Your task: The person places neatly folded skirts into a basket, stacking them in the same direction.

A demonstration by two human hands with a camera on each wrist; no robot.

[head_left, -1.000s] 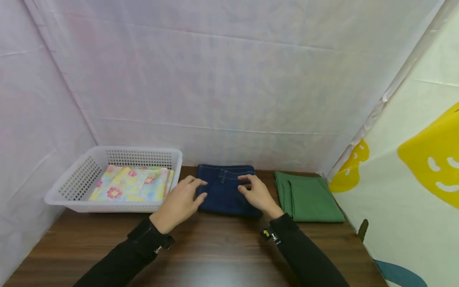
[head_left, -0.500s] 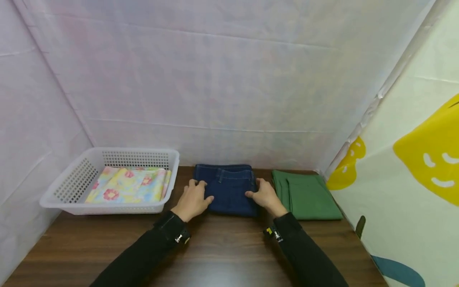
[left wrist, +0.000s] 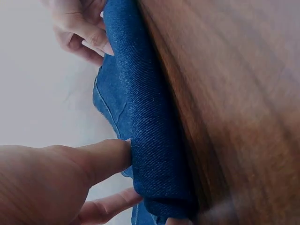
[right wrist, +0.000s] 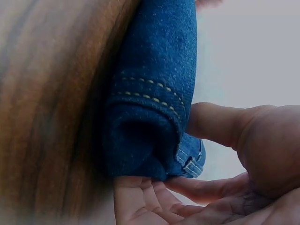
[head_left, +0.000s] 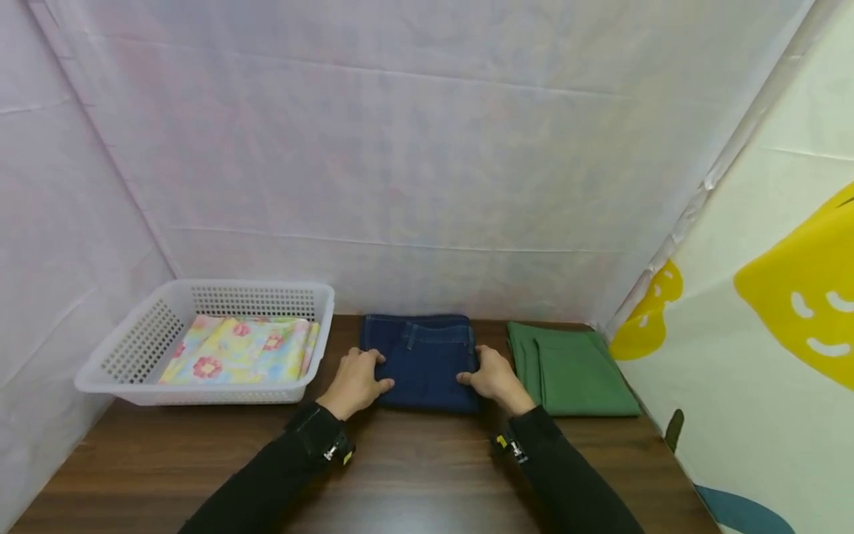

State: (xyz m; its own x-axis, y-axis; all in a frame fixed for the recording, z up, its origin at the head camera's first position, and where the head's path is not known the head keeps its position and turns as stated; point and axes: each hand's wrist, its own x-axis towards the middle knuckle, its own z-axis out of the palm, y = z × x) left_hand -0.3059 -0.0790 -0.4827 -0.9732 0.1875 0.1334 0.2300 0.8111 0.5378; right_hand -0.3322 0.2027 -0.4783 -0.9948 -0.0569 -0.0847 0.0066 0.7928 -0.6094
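A folded pair of dark blue jeans [head_left: 427, 374] lies on the wooden table, its stitched waistband and a belt loop facing up. My left hand [head_left: 352, 381] grips its left edge, thumb on top and fingers along the side; in the left wrist view one fingertip reaches the lower edge of the denim [left wrist: 150, 108]. At the opposite edge my right hand [head_left: 495, 378] holds the jeans the same way. The right wrist view shows that thumb on the upper face of the jeans [right wrist: 154, 51] and the fingers tucked at the bottom of the fold.
Left of the jeans stands a white perforated plastic basket [head_left: 100, 380] with a folded floral cloth [head_left: 250, 352] inside. A folded green garment [head_left: 580, 374] lies close on the right. White fabric walls [head_left: 400, 148] border the table [head_left: 414, 482] at the back and sides.
Both hands have come down from above the jeans to their left and right edges and taken hold there. Over the last half second they have hardly moved.
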